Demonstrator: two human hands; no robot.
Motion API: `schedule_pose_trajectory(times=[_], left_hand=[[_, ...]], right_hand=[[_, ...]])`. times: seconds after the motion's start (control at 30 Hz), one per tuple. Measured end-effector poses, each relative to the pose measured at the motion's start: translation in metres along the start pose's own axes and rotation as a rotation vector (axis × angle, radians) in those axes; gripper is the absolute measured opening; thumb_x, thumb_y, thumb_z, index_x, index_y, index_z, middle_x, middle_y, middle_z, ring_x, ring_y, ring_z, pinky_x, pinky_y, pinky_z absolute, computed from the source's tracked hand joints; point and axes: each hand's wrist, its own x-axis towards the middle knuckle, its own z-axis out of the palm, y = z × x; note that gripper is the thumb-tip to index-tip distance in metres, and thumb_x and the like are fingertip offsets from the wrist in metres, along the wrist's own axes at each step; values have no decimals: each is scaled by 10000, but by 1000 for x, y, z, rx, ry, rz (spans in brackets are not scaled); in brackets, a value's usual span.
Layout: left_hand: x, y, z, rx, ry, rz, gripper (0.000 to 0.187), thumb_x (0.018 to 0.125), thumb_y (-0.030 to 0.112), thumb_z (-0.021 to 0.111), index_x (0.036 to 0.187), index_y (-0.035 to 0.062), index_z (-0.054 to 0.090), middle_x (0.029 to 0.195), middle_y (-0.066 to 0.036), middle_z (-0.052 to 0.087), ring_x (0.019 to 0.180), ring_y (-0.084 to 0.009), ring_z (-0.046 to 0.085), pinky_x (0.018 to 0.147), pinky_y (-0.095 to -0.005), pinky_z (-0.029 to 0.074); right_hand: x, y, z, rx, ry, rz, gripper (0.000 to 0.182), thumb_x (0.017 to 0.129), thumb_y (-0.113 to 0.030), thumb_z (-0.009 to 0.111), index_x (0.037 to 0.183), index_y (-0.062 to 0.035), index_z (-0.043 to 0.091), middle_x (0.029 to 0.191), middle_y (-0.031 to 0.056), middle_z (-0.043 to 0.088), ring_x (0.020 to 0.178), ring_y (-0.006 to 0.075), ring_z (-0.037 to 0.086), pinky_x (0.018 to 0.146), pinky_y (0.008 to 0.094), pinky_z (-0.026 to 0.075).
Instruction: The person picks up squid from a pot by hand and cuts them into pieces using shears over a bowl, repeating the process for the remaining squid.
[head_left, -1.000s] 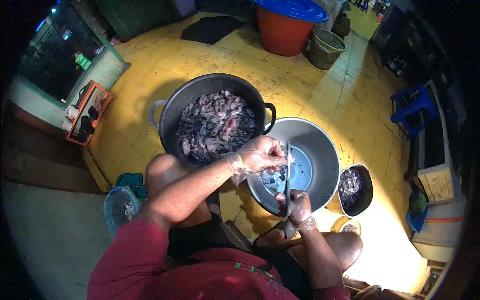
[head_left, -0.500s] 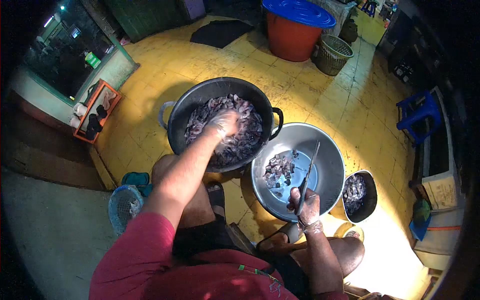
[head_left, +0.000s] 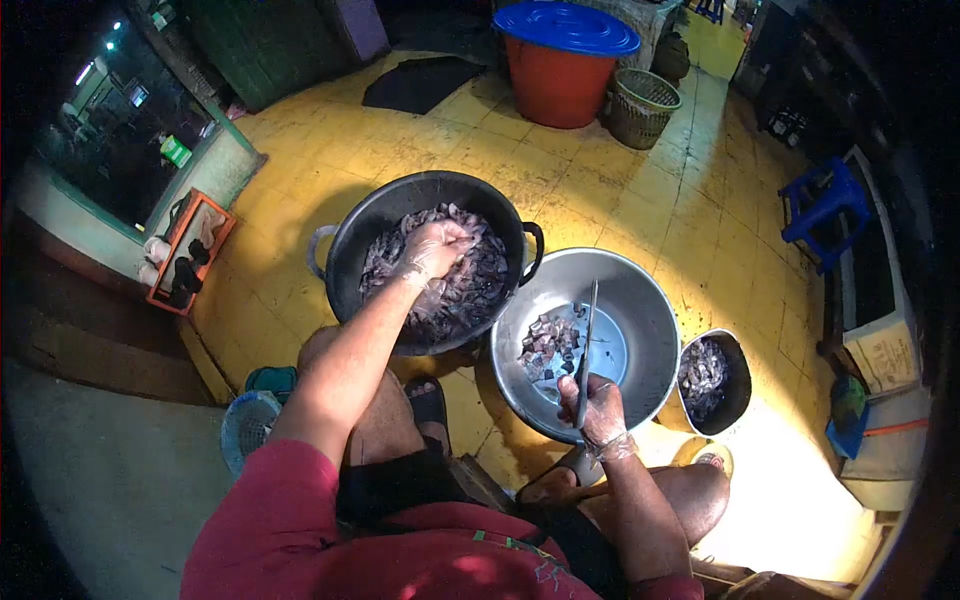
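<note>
My left hand (head_left: 435,252), in a clear glove, is inside the black basin (head_left: 345,215). Its fingers are pressed together over a heap of dark, greyish-pink pieces (head_left: 465,290); what is between them is too small to name. Gloved as well, my right hand (head_left: 602,412) grips a long knife (head_left: 591,330), its blade pointing up and away over the grey metal basin (head_left: 645,310). Small cut chunks (head_left: 548,345) lie on the left part of that basin's floor.
To the right is a smaller container (head_left: 738,380) of similar pieces. A blue mesh basket (head_left: 243,430) is at the left. Farther off are a red tub (head_left: 558,85) with a blue lid, a woven basket (head_left: 640,110), a blue stool (head_left: 828,212) and a shoe rack (head_left: 190,250).
The view has shifted slightly. My left hand was blurred over the heap and now shows clearly with its fingers together. The knife has turned more upright in my right hand.
</note>
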Motion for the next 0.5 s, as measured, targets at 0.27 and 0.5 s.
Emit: schedule_pose_trajectory(times=[0.27,0.5], left_hand=[[-64,120,33,-1193,-260,-117,224,915,47,598,1136,40,560,946,-98,670,791,-158,659,681,-280,571],[-87,153,60,-1283,-337,-162,104,897,13,610,994,21,573,938,-105,665,777,-160,665,659,-263,565]], right_hand=[[-5,-3,6,33,-195,80,528,855,-456,678,925,66,642,698,70,622,607,146,586,556,299,474],[1,16,6,90,-264,-94,564,852,-536,646,870,27,611,716,65,608,643,147,576,604,291,473]])
